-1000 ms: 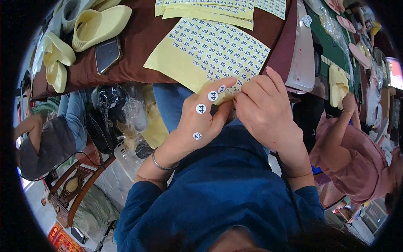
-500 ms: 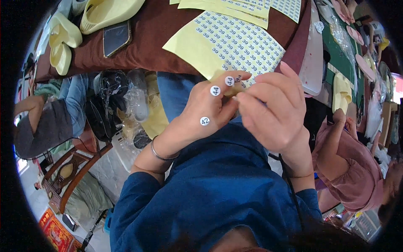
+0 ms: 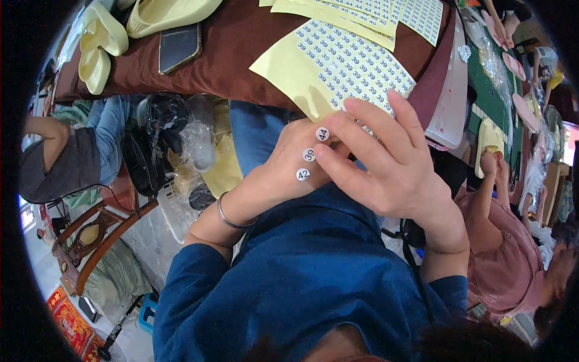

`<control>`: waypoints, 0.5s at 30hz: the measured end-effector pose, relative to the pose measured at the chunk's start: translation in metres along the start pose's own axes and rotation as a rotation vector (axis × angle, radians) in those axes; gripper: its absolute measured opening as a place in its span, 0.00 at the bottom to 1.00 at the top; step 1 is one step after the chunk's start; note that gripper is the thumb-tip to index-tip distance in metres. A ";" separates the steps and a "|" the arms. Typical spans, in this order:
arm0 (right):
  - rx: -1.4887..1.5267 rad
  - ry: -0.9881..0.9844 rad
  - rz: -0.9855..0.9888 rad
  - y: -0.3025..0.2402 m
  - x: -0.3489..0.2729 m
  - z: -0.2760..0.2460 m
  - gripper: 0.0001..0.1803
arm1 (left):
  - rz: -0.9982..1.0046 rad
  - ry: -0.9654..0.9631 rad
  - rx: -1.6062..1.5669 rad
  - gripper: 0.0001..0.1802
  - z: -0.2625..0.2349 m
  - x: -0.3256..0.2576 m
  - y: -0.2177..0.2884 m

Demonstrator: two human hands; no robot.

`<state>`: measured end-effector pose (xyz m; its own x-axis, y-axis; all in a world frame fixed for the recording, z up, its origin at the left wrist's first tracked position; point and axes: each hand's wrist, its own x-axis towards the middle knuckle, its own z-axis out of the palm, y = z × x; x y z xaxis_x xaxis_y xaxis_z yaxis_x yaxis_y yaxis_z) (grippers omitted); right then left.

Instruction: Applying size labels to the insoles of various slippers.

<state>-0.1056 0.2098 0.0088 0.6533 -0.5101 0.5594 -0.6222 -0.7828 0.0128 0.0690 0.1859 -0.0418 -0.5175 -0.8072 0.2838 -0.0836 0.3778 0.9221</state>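
Right fingers: we see the right hand (image 3: pixel 392 172) loosely spread, thumb just beside round paper stickers (image 3: pixel 309 155).
Left fingers: covered; we cannot tell their grip. The stickers lie on the left hand (image 3: pixel 286 160).
Sticker sheet (image 3: pixel 289 66): yellow, flat, partly hidden by hands, over soft brown cloth (image 3: pixel 226 75).
Clog (image 3: pixel 172 15): smooth, cut off above.

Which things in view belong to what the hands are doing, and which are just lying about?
Apparently in use:
- left hand, with round white stickers on its back
- right hand, thumb at the middle sticker
- nearest yellow sticker sheet

Apparently uninvolved:
- dark smartphone, on the brown cloth
- carved wooden chair
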 end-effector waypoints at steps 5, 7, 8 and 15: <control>-0.028 0.042 0.242 0.017 -0.026 -0.008 0.14 | -0.153 0.036 -0.032 0.14 0.006 0.003 0.004; -0.051 0.055 0.296 0.019 -0.034 -0.004 0.15 | -0.103 0.069 0.051 0.17 0.002 0.002 0.002; -0.020 0.042 0.319 0.018 -0.036 -0.004 0.15 | -0.002 0.085 0.107 0.17 0.003 0.001 -0.006; 0.049 0.045 0.362 0.010 -0.036 0.005 0.12 | -0.282 0.134 -0.318 0.27 0.013 -0.004 -0.006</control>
<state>-0.1333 0.2182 -0.0151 0.3746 -0.7419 0.5561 -0.7873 -0.5713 -0.2319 0.0606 0.1927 -0.0519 -0.3958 -0.9181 0.0222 0.0715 -0.0067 0.9974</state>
